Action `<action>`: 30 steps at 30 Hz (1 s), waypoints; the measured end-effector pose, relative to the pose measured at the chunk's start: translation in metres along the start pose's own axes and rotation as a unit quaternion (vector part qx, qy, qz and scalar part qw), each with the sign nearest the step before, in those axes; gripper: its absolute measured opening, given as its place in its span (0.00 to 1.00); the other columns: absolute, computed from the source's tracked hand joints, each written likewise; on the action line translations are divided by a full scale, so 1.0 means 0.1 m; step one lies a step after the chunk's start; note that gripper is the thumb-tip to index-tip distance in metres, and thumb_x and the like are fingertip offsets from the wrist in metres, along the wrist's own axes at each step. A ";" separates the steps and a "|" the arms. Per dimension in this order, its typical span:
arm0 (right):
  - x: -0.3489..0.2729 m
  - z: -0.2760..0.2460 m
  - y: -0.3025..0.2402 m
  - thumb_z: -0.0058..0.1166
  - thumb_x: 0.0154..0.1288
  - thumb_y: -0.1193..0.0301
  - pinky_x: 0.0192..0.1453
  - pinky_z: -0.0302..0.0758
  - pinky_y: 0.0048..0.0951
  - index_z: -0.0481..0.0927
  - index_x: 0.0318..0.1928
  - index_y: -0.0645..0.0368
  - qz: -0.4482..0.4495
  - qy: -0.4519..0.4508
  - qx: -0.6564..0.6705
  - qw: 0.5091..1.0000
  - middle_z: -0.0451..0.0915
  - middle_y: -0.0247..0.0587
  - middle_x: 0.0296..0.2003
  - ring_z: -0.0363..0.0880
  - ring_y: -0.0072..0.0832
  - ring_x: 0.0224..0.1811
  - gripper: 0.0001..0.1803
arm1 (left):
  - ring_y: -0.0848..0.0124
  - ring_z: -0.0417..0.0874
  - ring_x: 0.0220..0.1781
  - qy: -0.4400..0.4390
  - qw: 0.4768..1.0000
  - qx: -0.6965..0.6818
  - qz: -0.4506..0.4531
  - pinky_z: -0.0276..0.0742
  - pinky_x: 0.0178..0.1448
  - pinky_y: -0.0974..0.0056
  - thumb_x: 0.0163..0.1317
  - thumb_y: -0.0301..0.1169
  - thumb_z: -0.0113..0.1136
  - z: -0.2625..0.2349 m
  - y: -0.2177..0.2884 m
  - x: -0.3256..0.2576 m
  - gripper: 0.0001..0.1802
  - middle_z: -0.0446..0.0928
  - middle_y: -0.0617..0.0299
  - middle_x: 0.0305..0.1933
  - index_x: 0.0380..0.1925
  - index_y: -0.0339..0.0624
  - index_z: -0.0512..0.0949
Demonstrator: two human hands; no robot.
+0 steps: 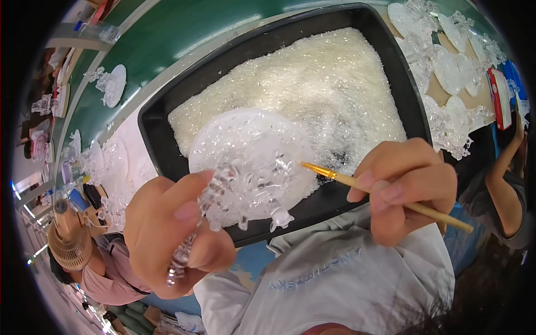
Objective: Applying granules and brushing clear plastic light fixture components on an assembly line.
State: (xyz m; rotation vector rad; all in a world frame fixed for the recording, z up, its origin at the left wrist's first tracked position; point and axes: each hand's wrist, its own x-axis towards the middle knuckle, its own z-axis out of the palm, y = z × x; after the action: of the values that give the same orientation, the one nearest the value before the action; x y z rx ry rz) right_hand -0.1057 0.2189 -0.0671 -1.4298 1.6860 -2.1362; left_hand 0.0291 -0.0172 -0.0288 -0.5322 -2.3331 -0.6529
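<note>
My left hand (173,229) is closed around the clear, faceted stem of a clear plastic ornament. Its round white disc (240,131) is tilted over the tray, with clear branching pieces and small flakes on its face. A thin wooden paintbrush (357,181) is pinched between the thumb and fingers of my right hand (410,190). The brush tip is at the right part of the disc; I cannot tell whether it touches. Under both hands lies a black tray (410,84) holding a layer of shiny, whitish clear flakes (312,72).
More clear ornaments with white discs stand at the right (449,72) and left (106,162). A single ornament (111,86) sits on the green surface. Another person's arm (502,173) shows at far right, near a red-edged phone-like object (499,97). A fan (70,240) stands lower left, beside another person.
</note>
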 end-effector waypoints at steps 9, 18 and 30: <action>-0.02 -0.02 0.04 0.58 0.57 0.83 0.23 0.81 0.24 0.72 0.39 0.62 -0.007 0.034 -0.004 0.999 0.74 0.48 0.33 0.78 0.28 0.19 0.11 | 0.66 0.69 0.18 0.009 1.000 -0.021 -0.001 0.65 0.20 0.65 0.68 0.28 0.47 -0.02 -0.04 -0.04 0.19 0.79 0.29 0.38 0.54 0.25 0.65; 0.00 0.15 0.09 0.58 0.39 0.87 0.14 0.68 0.23 0.75 0.29 0.64 -0.088 0.083 0.028 0.992 0.76 0.46 0.20 0.73 0.28 0.14 0.12 | 0.66 0.80 0.24 0.065 0.982 0.047 -0.173 0.73 0.25 0.68 0.74 0.32 0.40 -0.07 0.07 -0.14 0.18 0.79 0.35 0.34 0.52 0.23 0.62; 0.01 0.01 0.09 0.56 0.53 0.83 0.21 0.82 0.26 0.72 0.34 0.62 -0.099 -0.030 0.028 0.994 0.79 0.51 0.32 0.78 0.27 0.18 0.08 | 0.66 0.83 0.28 0.268 0.916 0.061 -0.292 0.79 0.29 0.69 0.75 0.38 0.45 0.24 0.28 -0.03 0.21 0.78 0.44 0.39 0.50 0.24 0.66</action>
State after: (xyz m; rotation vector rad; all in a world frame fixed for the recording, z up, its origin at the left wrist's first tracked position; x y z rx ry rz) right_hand -0.1100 0.2143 -0.0733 -1.6902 1.5081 -2.1919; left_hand 0.0345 0.0185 -0.0379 0.3920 -1.9628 -0.7895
